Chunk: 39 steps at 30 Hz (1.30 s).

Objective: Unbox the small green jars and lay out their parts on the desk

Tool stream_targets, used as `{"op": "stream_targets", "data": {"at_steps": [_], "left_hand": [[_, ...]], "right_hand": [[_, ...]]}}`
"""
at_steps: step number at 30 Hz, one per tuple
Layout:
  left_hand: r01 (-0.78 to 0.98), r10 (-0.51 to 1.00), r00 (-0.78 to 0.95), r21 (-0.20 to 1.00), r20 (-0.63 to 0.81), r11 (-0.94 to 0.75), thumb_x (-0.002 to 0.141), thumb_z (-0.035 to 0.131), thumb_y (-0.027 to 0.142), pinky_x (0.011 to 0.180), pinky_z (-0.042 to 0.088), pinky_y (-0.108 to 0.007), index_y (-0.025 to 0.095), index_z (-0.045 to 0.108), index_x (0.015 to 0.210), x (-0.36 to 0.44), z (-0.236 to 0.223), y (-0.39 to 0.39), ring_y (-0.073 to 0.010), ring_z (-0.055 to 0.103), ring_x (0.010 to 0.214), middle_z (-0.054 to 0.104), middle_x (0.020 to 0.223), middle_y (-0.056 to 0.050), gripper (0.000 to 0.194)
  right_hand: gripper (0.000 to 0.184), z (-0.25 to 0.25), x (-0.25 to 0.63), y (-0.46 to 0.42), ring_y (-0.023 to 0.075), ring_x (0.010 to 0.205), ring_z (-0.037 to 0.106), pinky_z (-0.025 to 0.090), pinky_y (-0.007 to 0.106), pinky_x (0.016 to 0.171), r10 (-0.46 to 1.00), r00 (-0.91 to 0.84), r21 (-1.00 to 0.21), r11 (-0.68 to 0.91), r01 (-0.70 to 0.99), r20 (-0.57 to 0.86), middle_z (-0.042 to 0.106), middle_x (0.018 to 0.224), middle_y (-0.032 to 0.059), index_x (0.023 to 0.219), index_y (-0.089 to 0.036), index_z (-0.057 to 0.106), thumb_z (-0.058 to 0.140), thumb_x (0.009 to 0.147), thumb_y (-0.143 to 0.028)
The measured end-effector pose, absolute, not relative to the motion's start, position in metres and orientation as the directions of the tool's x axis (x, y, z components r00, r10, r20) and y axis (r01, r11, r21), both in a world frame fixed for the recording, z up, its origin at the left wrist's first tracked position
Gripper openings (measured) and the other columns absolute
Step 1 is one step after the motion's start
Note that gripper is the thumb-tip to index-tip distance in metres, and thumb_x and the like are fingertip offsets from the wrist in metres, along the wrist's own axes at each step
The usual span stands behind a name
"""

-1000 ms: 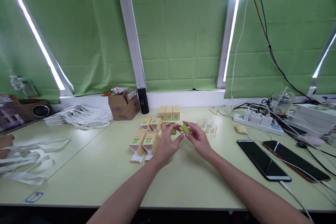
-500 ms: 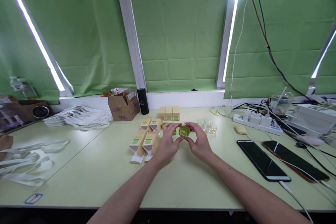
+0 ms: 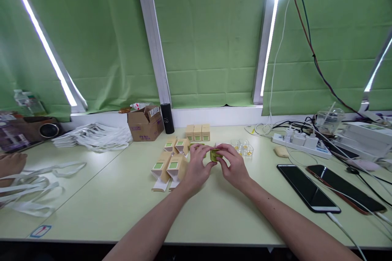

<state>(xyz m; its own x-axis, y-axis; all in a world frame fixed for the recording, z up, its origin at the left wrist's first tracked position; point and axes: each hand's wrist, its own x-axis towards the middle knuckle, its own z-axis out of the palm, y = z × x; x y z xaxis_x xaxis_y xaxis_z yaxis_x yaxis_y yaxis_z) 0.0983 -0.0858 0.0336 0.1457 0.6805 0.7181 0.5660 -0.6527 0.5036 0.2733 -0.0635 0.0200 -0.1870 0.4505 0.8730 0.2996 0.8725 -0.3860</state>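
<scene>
A small olive-green square case (image 3: 213,155) tilts its broad face toward the wearer, long axis too small to tell, between the fingertips of left hand (image 3: 197,168) and right hand (image 3: 235,168), both pinching it; kraft cartons (image 3: 176,163) stand left of the fingers.

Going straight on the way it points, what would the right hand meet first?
The right hand would likely first press on the small green piece held between both hands; the left hand looks next in line, though one view leaves depth unclear.
</scene>
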Motion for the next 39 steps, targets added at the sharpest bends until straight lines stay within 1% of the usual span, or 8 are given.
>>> {"op": "stream_targets", "data": {"at_steps": [6, 9, 13, 17, 22, 25, 29, 39], "left_hand": [[0.601, 0.623, 0.212, 0.403, 0.753, -0.691, 0.084, 0.073, 0.013, 0.107, 0.048, -0.055, 0.026, 0.067, 0.125, 0.099, 0.033, -0.085, -0.0314, 0.045, 0.127, 0.067, 0.119, -0.009, 0.043], [0.608, 0.607, 0.232, 0.373, 0.76, -0.7, 0.084, 0.073, 0.013, 0.106, 0.049, -0.055, 0.026, 0.067, 0.125, 0.099, 0.033, -0.086, -0.0315, 0.045, 0.126, 0.068, 0.119, -0.009, 0.043], [0.613, 0.59, 0.241, 0.35, 0.77, -0.708, 0.084, 0.073, 0.013, 0.104, 0.05, -0.055, 0.026, 0.068, 0.124, 0.099, 0.034, -0.087, -0.0321, 0.047, 0.124, 0.068, 0.119, -0.009, 0.043], [0.616, 0.576, 0.245, 0.334, 0.78, -0.713, 0.085, 0.072, 0.013, 0.103, 0.05, -0.056, 0.026, 0.068, 0.126, 0.099, 0.032, -0.086, -0.0323, 0.047, 0.124, 0.069, 0.12, -0.01, 0.043], [0.623, 0.549, 0.238, 0.308, 0.802, -0.719, 0.085, 0.073, 0.012, 0.103, 0.05, -0.054, 0.027, 0.068, 0.127, 0.098, 0.03, -0.084, -0.0317, 0.048, 0.122, 0.069, 0.119, -0.009, 0.045], [0.625, 0.536, 0.23, 0.299, 0.812, -0.721, 0.085, 0.073, 0.012, 0.103, 0.049, -0.054, 0.026, 0.068, 0.126, 0.099, 0.031, -0.084, -0.0314, 0.048, 0.121, 0.07, 0.118, -0.009, 0.044], [0.634, 0.526, 0.219, 0.29, 0.822, -0.717, 0.085, 0.072, 0.011, 0.104, 0.049, -0.055, 0.026, 0.068, 0.126, 0.1, 0.034, -0.085, -0.0311, 0.049, 0.12, 0.071, 0.117, -0.009, 0.044], [0.682, 0.513, 0.185, 0.266, 0.838, -0.681, 0.085, 0.072, 0.011, 0.101, 0.052, -0.055, 0.025, 0.068, 0.126, 0.099, 0.032, -0.084, -0.0319, 0.05, 0.119, 0.071, 0.118, -0.009, 0.044]], "right_hand": [[0.027, 0.016, 0.272, -0.06, 0.0235, 0.1, 0.07, 0.066, 0.042, 0.083, 0.449, -0.167, -0.392, 0.874, 0.288, 0.878, 0.063, 0.116, 0.0119, 0.101, -0.024, 0.073, 0.05, 0.098, -0.012], [0.026, 0.015, 0.272, -0.06, 0.0232, 0.097, 0.07, 0.065, 0.041, 0.08, 0.45, -0.164, -0.392, 0.872, 0.292, 0.878, 0.063, 0.113, 0.0114, 0.099, -0.024, 0.074, 0.051, 0.097, -0.012], [0.023, 0.014, 0.273, -0.06, 0.023, 0.093, 0.067, 0.064, 0.042, 0.077, 0.455, -0.159, -0.383, 0.857, 0.345, 0.876, 0.063, 0.111, 0.0105, 0.096, -0.024, 0.074, 0.053, 0.096, -0.014], [0.019, 0.015, 0.275, -0.06, 0.0225, 0.088, 0.061, 0.06, 0.042, 0.074, 0.443, -0.155, -0.338, 0.83, 0.444, 0.883, 0.06, 0.107, 0.01, 0.092, -0.024, 0.073, 0.057, 0.094, -0.014], [0.018, 0.019, 0.275, -0.062, 0.024, 0.088, 0.052, 0.051, 0.038, 0.068, 0.431, -0.151, -0.285, 0.782, 0.554, 0.89, 0.052, 0.092, 0.008, 0.087, -0.023, 0.072, 0.058, 0.093, -0.013], [0.02, 0.022, 0.275, -0.064, 0.0229, 0.084, 0.049, 0.046, 0.035, 0.066, 0.412, -0.156, -0.259, 0.78, 0.57, 0.898, 0.049, 0.086, 0.0062, 0.085, -0.022, 0.071, 0.057, 0.095, -0.012], [0.021, 0.023, 0.274, -0.065, 0.0216, 0.079, 0.047, 0.042, 0.035, 0.064, 0.392, -0.164, -0.242, 0.792, 0.56, 0.905, 0.049, 0.081, 0.0048, 0.084, -0.023, 0.07, 0.056, 0.096, -0.012], [0.024, 0.027, 0.274, -0.066, 0.0197, 0.075, 0.047, 0.039, 0.033, 0.062, 0.33, -0.176, -0.174, 0.798, 0.577, 0.928, 0.05, 0.076, 0.0037, 0.081, -0.022, 0.067, 0.054, 0.099, -0.016]]}}
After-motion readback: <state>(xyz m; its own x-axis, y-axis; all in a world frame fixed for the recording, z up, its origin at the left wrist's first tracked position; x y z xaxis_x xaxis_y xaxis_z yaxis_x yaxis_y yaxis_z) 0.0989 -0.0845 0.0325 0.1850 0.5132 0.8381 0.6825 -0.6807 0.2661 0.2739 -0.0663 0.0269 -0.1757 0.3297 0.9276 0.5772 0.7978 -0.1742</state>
